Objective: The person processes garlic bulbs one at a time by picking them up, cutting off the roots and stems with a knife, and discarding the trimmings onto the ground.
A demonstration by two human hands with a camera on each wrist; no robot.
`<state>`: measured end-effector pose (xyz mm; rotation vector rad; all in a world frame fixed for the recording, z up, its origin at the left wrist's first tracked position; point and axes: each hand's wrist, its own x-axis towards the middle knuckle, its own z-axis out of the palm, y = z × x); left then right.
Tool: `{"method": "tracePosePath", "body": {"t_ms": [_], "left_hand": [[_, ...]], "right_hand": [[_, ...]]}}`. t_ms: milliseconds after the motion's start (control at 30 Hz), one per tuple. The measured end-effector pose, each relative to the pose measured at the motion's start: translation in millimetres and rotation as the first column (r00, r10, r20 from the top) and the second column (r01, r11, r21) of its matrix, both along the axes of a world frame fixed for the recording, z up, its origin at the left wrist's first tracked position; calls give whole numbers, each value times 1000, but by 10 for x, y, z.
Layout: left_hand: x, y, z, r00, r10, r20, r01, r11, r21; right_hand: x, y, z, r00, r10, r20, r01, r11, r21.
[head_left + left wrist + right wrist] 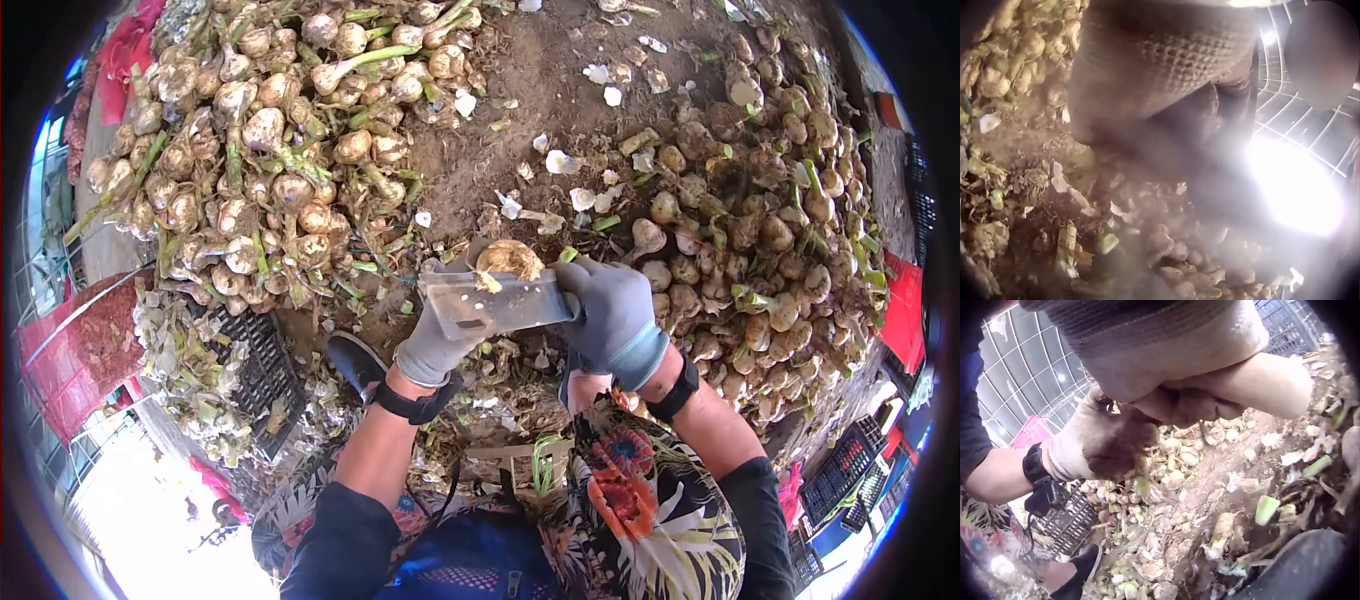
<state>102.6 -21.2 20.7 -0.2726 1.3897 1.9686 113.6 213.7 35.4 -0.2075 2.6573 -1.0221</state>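
Observation:
My right hand (612,312), in a grey glove, grips a broad-bladed knife (505,305), its flat blade reaching left across the other hand. A pale, rounded handle (1266,384) sticks out of that fist in the right wrist view. My left hand (440,335), gloved and partly behind the blade, holds a dirt-covered garlic bulb (510,258) just beyond the blade's far edge. The left glove's palm side looks brown with soil in the right wrist view, and a green stalk piece (1142,485) shows below it. In the left wrist view the glove (1160,62) hides the bulb.
A large heap of garlic with stalks (265,150) lies at the left, another garlic heap (780,240) at the right. Skins and cut stalk bits (560,162) litter the soil between them. A black crate (262,365) stands near my left foot (352,362).

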Motion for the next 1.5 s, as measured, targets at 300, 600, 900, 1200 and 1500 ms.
{"method": "tracePosePath", "body": {"t_ms": [300, 600, 900, 1200, 1500], "left_hand": [[-298, 410, 267, 771, -440, -460, 227, 865, -447], [-389, 306, 368, -101, -947, -304, 48, 300, -953], [-630, 1280, 861, 252, -537, -805, 4, 832, -554], [-1798, -327, -689, 829, -537, -159, -309, -201, -930], [-774, 293, -96, 547, -556, -626, -90, 704, -704]], "right_hand": [[249, 235, -504, 855, -324, 405, 481, 787, -387], [-80, 62, -224, 866, -138, 480, 189, 980, -59], [399, 235, -542, 730, -256, 634, 574, 734, -364], [346, 288, -684, 583, -279, 763, 716, 621, -320], [-195, 42, -380, 531, -202, 823, 839, 261, -477]]}}
